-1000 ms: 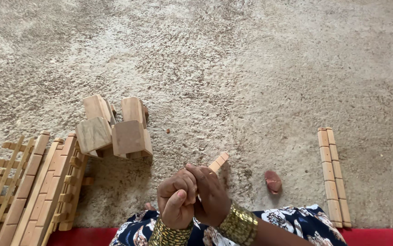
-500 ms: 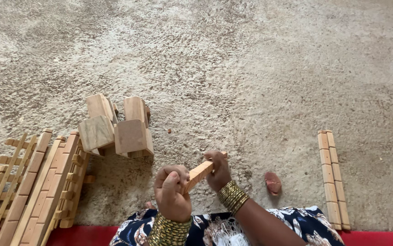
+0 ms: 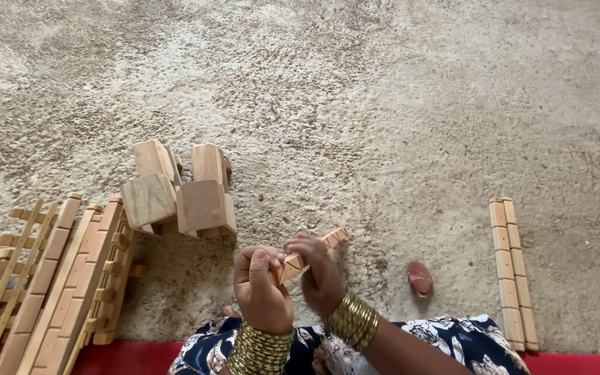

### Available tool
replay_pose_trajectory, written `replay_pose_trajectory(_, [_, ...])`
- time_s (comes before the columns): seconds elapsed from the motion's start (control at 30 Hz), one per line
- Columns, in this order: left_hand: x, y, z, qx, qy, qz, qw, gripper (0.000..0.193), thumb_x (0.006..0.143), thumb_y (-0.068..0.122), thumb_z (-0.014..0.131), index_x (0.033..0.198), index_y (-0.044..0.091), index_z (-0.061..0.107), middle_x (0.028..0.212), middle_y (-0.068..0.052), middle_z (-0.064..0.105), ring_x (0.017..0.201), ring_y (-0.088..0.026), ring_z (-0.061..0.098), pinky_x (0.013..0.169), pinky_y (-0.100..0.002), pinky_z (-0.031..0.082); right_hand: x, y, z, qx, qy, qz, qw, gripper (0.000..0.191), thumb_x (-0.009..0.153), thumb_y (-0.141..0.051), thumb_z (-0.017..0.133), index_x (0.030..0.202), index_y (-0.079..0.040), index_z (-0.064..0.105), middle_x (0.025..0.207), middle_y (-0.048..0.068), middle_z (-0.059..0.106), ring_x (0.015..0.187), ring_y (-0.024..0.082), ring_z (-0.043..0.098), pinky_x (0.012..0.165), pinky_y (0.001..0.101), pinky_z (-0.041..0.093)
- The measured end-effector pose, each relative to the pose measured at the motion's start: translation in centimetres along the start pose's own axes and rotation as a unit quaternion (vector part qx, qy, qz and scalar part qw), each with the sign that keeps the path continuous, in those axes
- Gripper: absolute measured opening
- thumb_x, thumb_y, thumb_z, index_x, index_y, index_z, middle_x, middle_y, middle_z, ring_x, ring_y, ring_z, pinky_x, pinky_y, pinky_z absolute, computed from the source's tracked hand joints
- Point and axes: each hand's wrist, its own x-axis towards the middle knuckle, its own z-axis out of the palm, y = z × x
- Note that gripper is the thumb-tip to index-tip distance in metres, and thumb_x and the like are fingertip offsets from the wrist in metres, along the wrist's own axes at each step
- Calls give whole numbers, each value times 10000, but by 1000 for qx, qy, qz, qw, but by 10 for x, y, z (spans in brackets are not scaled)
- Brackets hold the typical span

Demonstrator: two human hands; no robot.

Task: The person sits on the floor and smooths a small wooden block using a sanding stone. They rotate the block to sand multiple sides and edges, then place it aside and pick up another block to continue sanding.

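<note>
Head view: two hands (image 3: pixel 293 278), one wooden stick (image 3: pixel 310 253).

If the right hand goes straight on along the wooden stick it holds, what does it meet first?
Probably nothing: the right hand and its wooden stick point up-right over bare carpet, though depth is unclear.

Sandy ground (image 3: pixel 397 104) carries wooden blocks (image 3: pixel 178 191), notched slats (image 3: pixel 50 278) (stacked left), two strips (image 3: pixel 512 271), a reddish stone (image 3: pixel 419 278).

four wooden blocks (image 3: pixel 178 191), one reddish stone (image 3: pixel 419 278)
</note>
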Motion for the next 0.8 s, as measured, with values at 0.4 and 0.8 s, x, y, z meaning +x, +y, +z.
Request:
replay_pose_trajectory(0.4, [8,1,-4,34,6,22,999,149,981,95,527,840,61,559,744,-46,597,694,-148,572,716,-301,539,-13,68,-13,-134,-65,169,974,487,797,158,508,1212,-65,628,1231,117,681,1225,265,636,1106,390,514])
replay_pose_trajectory(0.8, [-13,-5,-4,147,-255,66,953,175,1071,132,518,928,72,599,872,-56,605,768,-123,550,694,-263,485,-22,93,-32,-309,-33,290,905,554,787,-39,696,1317,-81,538,1235,167,648,1119,329,624,958,422,548])
